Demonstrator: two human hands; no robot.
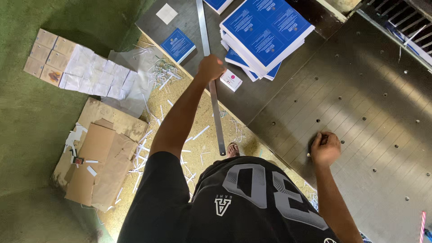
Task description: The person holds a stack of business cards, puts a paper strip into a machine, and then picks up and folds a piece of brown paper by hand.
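My left hand (210, 68) is closed around a long steel ruler (217, 118) that runs from the far table surface out past the near table edge, over the floor. My right hand (325, 148) rests in a loose fist on the grey metal table (360, 103) with rows of small holes; a dark bit shows under its fingers, too small to tell. A small white box with a pink dot (231, 80) lies just right of my left hand. A stack of blue printed sheets (265, 31) sits further back.
A small blue booklet (178, 44) and a white square paper (167, 13) lie on the dark table part. On the floor are paper strips (157, 76), flattened cardboard (101, 153), clear plastic sheeting (94, 74) and a green mat (27, 121). My foot (232, 149) stands by the table edge.
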